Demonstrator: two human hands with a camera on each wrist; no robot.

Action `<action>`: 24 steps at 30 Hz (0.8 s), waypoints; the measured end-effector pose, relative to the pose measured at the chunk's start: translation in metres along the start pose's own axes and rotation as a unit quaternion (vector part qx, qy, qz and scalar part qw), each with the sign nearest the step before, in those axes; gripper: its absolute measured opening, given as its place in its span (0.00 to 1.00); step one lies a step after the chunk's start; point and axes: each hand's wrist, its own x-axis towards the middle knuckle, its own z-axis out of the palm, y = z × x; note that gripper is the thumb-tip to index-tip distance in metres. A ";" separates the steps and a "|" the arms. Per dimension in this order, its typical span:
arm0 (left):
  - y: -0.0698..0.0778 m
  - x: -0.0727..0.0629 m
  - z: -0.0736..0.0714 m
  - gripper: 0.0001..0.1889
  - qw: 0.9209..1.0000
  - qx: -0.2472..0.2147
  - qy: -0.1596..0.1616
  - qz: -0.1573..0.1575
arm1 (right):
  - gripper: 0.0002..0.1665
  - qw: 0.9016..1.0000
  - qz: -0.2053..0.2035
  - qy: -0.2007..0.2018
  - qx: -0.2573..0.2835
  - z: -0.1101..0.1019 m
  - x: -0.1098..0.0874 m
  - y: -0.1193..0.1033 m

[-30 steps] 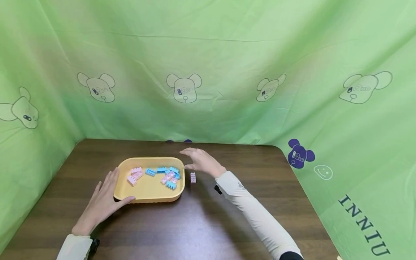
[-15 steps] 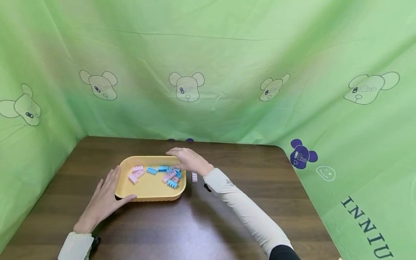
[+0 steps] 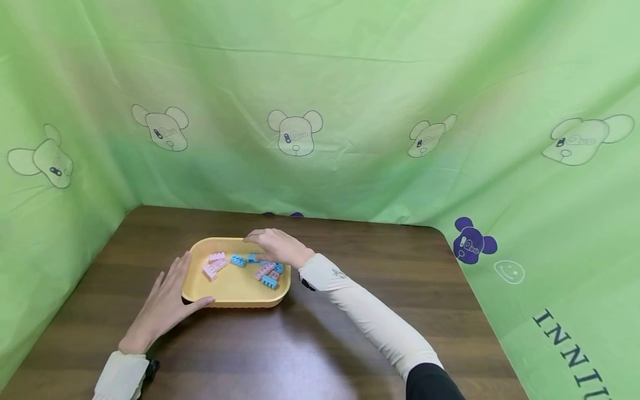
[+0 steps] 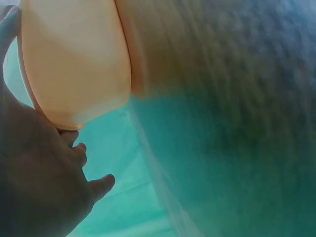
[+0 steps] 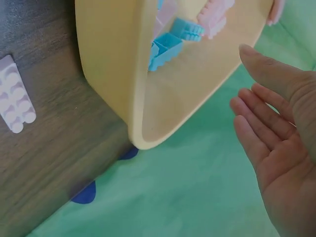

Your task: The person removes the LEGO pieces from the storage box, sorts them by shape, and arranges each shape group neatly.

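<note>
A yellow plastic bin point(image 3: 235, 303) stands on the table, holding several pink toy bricks point(image 3: 215, 268) and blue toy bricks point(image 3: 269, 282). My left hand point(image 3: 162, 305) rests against its left end, fingers straight along the side and thumb at the front rim. In the left wrist view the bin point(image 4: 74, 64) lies against that hand. Over the bin's back right part, my right hand point(image 3: 280, 248) reaches with extended fingers and holds nothing. In the right wrist view its palm point(image 5: 281, 168) shows, apart from the bricks.
A loose pink brick point(image 5: 17, 94) lies on the table right of the bin; in the head view my right wrist hides it. The brown wooden table point(image 3: 345, 333) ends at a green curtain point(image 3: 345, 183) with bear-head prints behind and on both sides.
My right hand has moved left, from beside the bin's right end to over its back right part, its wrist now covering the loose pink brick. The left hand stays at the bin.
</note>
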 end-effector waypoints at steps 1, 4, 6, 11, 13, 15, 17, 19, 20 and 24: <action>0.000 0.001 0.000 0.63 1.000 0.001 0.000 0.002 | 0.30 1.000 -0.002 -0.004 -0.009 0.001 0.002 0.000; 0.001 0.002 0.000 0.63 1.000 0.004 -0.002 0.004 | 0.30 0.999 -0.005 -0.021 -0.031 0.004 0.008 0.000; 0.001 0.002 0.001 0.63 1.000 0.004 -0.001 0.003 | 0.30 0.999 -0.011 -0.032 -0.038 0.007 0.013 0.001; 0.000 -0.001 0.000 0.63 1.000 -0.002 0.000 0.001 | 0.29 0.998 -0.029 -0.049 -0.041 0.016 0.025 -0.002; -0.001 -0.001 0.000 0.63 1.000 -0.003 0.000 0.000 | 0.27 0.997 -0.033 -0.053 -0.049 0.018 0.030 -0.005; -0.001 -0.002 0.000 0.63 1.000 -0.002 0.000 -0.002 | 0.25 0.996 -0.038 -0.057 -0.060 0.019 0.035 -0.008; -0.002 -0.002 -0.001 0.63 1.000 0.000 0.000 -0.004 | 0.24 0.995 -0.037 -0.062 -0.072 0.020 0.040 -0.011; -0.002 -0.002 -0.001 0.63 1.000 0.001 -0.001 -0.003 | 0.25 0.994 -0.034 -0.068 -0.081 0.022 0.044 -0.013; -0.002 -0.001 0.000 0.63 1.000 0.002 -0.001 -0.002 | 0.25 0.993 -0.032 -0.070 -0.086 0.023 0.046 -0.013; -0.001 0.001 0.001 0.63 1.000 0.004 -0.003 -0.001 | 0.25 0.992 -0.021 -0.079 -0.092 0.028 0.049 -0.014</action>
